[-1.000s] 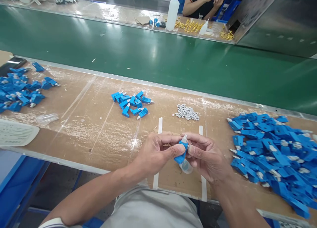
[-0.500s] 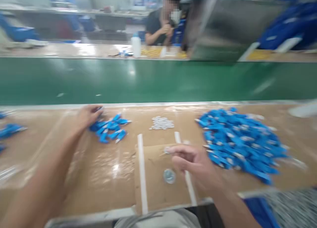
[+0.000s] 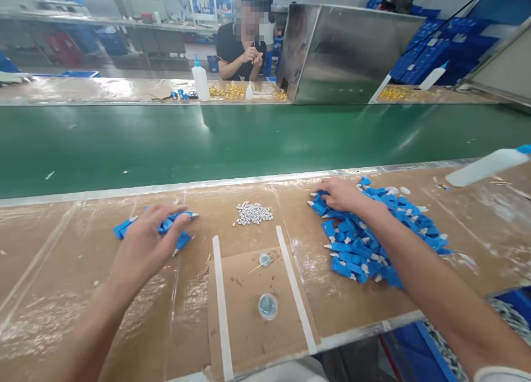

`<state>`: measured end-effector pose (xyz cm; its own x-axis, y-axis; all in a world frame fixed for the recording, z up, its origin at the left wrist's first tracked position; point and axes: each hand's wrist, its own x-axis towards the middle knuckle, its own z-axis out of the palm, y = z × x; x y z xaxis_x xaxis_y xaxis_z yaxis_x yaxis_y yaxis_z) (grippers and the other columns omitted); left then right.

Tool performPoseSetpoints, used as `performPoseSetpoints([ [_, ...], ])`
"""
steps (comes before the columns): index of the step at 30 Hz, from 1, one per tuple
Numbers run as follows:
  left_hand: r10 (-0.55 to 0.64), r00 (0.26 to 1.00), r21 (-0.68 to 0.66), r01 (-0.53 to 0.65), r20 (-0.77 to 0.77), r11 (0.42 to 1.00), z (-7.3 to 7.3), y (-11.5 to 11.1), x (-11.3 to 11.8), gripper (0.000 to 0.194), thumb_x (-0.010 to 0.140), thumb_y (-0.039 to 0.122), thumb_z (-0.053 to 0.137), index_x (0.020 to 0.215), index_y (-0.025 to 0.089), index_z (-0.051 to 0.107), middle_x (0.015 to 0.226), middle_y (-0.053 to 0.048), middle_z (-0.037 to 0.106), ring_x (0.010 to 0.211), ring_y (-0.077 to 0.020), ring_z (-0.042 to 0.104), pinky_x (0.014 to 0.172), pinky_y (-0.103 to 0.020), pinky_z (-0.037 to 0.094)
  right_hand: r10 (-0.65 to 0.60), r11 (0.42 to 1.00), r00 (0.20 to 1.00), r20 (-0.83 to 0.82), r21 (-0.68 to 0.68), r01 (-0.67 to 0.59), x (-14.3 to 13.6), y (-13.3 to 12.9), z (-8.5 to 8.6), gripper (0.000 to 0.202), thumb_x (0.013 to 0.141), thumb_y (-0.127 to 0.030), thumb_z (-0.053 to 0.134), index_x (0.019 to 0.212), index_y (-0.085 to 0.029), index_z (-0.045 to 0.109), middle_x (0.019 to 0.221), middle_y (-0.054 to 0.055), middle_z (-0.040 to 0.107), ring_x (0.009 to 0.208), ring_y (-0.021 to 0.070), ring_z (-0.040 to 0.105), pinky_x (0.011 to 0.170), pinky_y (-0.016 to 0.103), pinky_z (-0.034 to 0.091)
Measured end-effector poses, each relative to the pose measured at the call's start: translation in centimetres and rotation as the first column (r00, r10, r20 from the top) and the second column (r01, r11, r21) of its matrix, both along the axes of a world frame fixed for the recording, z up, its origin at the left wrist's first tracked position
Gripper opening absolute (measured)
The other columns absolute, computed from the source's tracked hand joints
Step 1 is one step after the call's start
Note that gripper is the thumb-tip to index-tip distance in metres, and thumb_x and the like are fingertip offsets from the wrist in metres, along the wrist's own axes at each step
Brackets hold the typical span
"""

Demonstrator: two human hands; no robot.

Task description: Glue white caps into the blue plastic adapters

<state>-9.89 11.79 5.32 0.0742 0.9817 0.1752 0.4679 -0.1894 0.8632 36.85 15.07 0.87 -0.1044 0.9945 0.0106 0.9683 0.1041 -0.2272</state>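
My left hand (image 3: 151,238) is over a small group of blue plastic pieces with white tips (image 3: 182,239), its thumb and fingers apart around them. The palm hides part of that group. On the right, my right hand (image 3: 338,194) reaches to the far left edge of a large pile of similar blue pieces (image 3: 352,238). Its fingers extend over pieces there, with the fingertips partly hidden. Between the hands lies a heap of small whitish beads (image 3: 254,212). Nearer me, a cardboard sheet (image 3: 244,326) carries a round clear dish (image 3: 267,306) and a smaller one (image 3: 264,258) with a thin stick.
White tape strips (image 3: 222,310) edge the cardboard. A green belt (image 3: 166,144) runs beyond the table. A white bottle with a blue cap (image 3: 485,167) lies at right. Across the belt are a person (image 3: 240,55), a metal housing (image 3: 344,55) and another bottle (image 3: 201,80).
My right hand has moved from above the cardboard near the small dish to the large blue pile. The left hand now covers the small blue group more fully. The view has shifted and sharpened.
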Motion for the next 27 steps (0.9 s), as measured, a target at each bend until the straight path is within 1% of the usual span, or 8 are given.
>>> performPoseSetpoints([
  [2, -0.094, 0.979, 0.074, 0.109, -0.180, 0.991, 0.0, -1.8, 1.7, 0.019, 0.088, 0.036, 0.072, 0.104, 0.028, 0.078, 0.108, -0.001, 0.074, 0.109, -0.0262, 0.063, 0.099, -0.035, 0.045, -0.033, 0.997, 0.999, -0.025, 0.063, 0.034, -0.6, -0.9, 0.6, 0.028, 0.077, -0.008, 0.061, 0.097, -0.011, 0.080, 0.096, 0.015, 0.074, 0.091, 0.0284, 0.066, 0.081, 0.036, 0.048],
  [6, -0.353, 0.935, -0.021, 0.353, 0.013, 0.935, 0.6, -5.5, 6.1, 0.028, 0.091, 0.031, 0.068, 0.117, 0.027, 0.075, 0.114, -0.007, 0.074, 0.107, -0.0263, 0.067, 0.097, -0.038, 0.051, -0.093, 0.974, 0.963, -0.253, 0.175, 0.140, -5.2, -5.7, 3.0, 0.032, 0.088, -0.028, 0.063, 0.116, -0.015, 0.073, 0.098, 0.012, 0.074, 0.086, 0.0257, 0.069, 0.077, 0.037, 0.054],
  [8, -0.424, 0.890, -0.058, 0.438, 0.170, 0.897, 0.8, -6.7, 8.2, 0.041, 0.091, 0.029, 0.067, 0.132, 0.025, 0.067, 0.128, -0.011, 0.070, 0.112, -0.0271, 0.066, 0.098, -0.039, 0.053, -0.057, 0.981, 0.726, -0.685, 0.096, 0.168, -9.2, -8.6, 4.2, 0.033, 0.079, -0.037, 0.078, 0.106, -0.019, 0.074, 0.089, 0.007, 0.075, 0.079, 0.0239, 0.070, 0.073, 0.037, 0.058],
  [11, -0.445, 0.826, -0.082, 0.499, 0.346, 0.863, 0.5, -7.7, 10.5, 0.054, 0.089, 0.030, 0.071, 0.142, 0.024, 0.060, 0.141, -0.013, 0.062, 0.123, -0.0304, 0.062, 0.097, -0.039, 0.054, -0.101, 0.995, 0.315, -0.944, -0.089, 0.052, -15.1, -11.9, 4.9, 0.032, 0.071, -0.039, 0.088, 0.094, -0.021, 0.074, 0.086, 0.005, 0.076, 0.077, 0.0230, 0.072, 0.073, 0.038, 0.061],
  [15, -0.357, 0.825, -0.165, 0.464, 0.438, 0.870, -0.5, -8.4, 10.6, 0.042, 0.088, 0.034, 0.072, 0.127, 0.020, 0.071, 0.117, -0.012, 0.073, 0.102, -0.0271, 0.069, 0.088, -0.035, 0.055, -0.161, 0.985, 0.098, -0.982, -0.166, -0.051, -18.5, -14.1, 3.8, 0.034, 0.075, -0.040, 0.085, 0.101, -0.020, 0.075, 0.092, 0.006, 0.075, 0.080, 0.0206, 0.070, 0.072, 0.035, 0.061],
  [17, -0.301, 0.821, -0.212, 0.444, 0.485, 0.871, -1.3, -8.8, 9.6, 0.034, 0.088, 0.035, 0.072, 0.117, 0.018, 0.074, 0.106, -0.010, 0.075, 0.093, -0.0235, 0.069, 0.083, -0.032, 0.055, -0.167, 0.982, 0.148, -0.975, -0.178, -0.065, -18.2, -15.0, 2.8, 0.041, 0.080, -0.043, 0.082, 0.113, -0.020, 0.073, 0.095, 0.006, 0.072, 0.076, 0.0180, 0.066, 0.064, 0.031, 0.057],
  [22, -0.049, 0.718, -0.381, 0.425, 0.694, 0.821, -4.1, -10.2, 6.4, 0.025, 0.087, 0.036, 0.074, 0.098, 0.014, 0.075, 0.091, -0.008, 0.074, 0.081, -0.0170, 0.066, 0.075, -0.027, 0.051, -0.111, 0.974, 0.593, -0.797, -0.207, -0.096, -16.4, -18.0, 0.2, 0.028, 0.085, -0.044, 0.077, 0.103, -0.023, 0.078, 0.080, 0.001, 0.060, 0.063, 0.0129, 0.047, 0.057, 0.028, 0.040],
  [27, 0.132, 0.646, -0.486, 0.407, 0.752, 0.774, -5.8, -11.7, 5.2, 0.025, 0.085, 0.034, 0.077, 0.096, 0.012, 0.075, 0.090, -0.009, 0.073, 0.080, -0.0157, 0.066, 0.069, -0.024, 0.049, -0.173, 0.960, 0.624, -0.762, -0.272, -0.066, -17.4, -19.3, -2.6, 0.030, 0.090, -0.050, 0.070, 0.098, -0.022, 0.075, 0.082, 0.002, 0.065, 0.066, 0.0153, 0.051, 0.063, 0.029, 0.041],
])
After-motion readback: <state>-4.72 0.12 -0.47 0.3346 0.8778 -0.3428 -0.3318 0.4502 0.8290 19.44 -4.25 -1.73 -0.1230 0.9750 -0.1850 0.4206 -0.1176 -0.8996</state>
